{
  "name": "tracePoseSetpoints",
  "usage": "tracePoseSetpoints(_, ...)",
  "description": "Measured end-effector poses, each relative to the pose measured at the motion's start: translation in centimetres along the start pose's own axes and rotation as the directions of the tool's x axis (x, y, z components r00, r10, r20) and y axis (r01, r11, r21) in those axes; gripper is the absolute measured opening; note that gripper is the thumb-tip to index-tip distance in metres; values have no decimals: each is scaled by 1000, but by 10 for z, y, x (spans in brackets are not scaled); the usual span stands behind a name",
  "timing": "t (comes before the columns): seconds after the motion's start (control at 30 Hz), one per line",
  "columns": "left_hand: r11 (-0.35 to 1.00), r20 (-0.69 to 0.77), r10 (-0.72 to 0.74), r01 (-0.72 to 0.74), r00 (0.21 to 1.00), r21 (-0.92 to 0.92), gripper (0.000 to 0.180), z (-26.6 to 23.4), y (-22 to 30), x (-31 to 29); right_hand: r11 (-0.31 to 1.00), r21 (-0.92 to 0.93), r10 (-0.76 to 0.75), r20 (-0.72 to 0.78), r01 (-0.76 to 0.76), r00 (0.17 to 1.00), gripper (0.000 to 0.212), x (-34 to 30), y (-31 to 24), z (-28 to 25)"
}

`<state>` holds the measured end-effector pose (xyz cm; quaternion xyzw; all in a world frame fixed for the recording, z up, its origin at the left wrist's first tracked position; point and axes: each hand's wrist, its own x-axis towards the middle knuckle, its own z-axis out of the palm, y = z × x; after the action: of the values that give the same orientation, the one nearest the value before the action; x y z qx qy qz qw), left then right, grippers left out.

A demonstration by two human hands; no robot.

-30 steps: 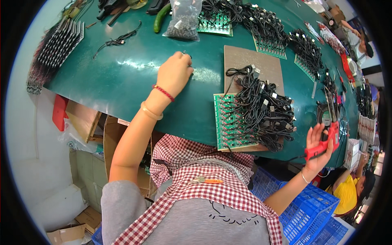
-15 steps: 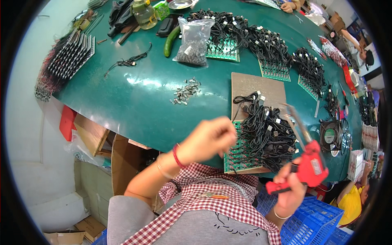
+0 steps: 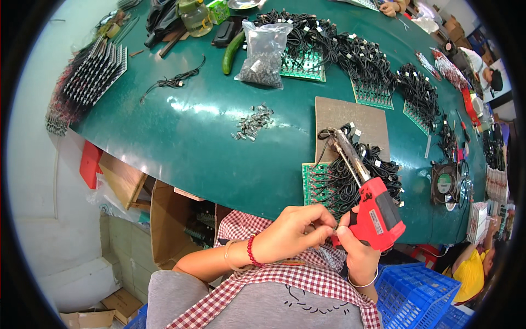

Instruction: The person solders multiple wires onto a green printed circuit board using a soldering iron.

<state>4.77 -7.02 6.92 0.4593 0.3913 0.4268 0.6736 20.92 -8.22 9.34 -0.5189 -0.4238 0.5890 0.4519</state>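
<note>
A red soldering gun (image 3: pixel 378 219) is gripped in my right hand (image 3: pixel 359 255), its long metal barrel tilted up and to the left. Against that hand's thumb, by the gun's handle, my left hand (image 3: pixel 293 233) pinches its thumb and fingertips together. Whatever lies in that pinch is too small to make out. Just beyond my hands, a green circuit board (image 3: pixel 314 183) rests partly on a brown board (image 3: pixel 353 112). Black USB cables (image 3: pixel 383 170) are heaped over its right side, and the gun's barrel crosses in front of them.
Small metal connectors (image 3: pixel 253 123) lie in a pile on the green table (image 3: pixel 208 159). Farther back are a bag of dark parts (image 3: pixel 260 60), a cucumber (image 3: pixel 233 52) and more cable-covered boards (image 3: pixel 372 93). A fan (image 3: pixel 442 182) sits right; a blue crate (image 3: pixel 416 290) stands below.
My left hand has come down and right to meet my right hand. The soldering gun has swung left, its barrel now over the cables.
</note>
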Motion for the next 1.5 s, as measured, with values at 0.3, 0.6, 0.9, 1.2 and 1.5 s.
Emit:
tracePoseSetpoints(0.3, 862, 280, 34, -170, 959, 477, 4, -24, 9, 9, 938, -344, 103, 169, -40, 980, 21, 0, 11, -8)
tracePoseSetpoints(0.6, 949, 39, -307, 303, 951, 88, 7, -86, -19, 50, 976, -209, -73, -33, 64, 997, 40, -10, 9, -35)
tracePoseSetpoints(0.9, 901, 108, -396, 363, 912, 237, 10, -105, -28, 82, 986, -131, 102, -17, -104, 995, 36, -20, 31, -51)
tracePoseSetpoints(1.2, 883, 139, -453, 421, 881, 207, 10, -107, -23, 88, 970, -234, 76, 42, -65, 996, 31, -15, 44, -50)
tracePoseSetpoints(1.5, 885, 161, -452, 420, 877, 200, 11, -109, -25, 88, 971, -202, 140, 34, -130, 990, 29, -13, 44, -46)
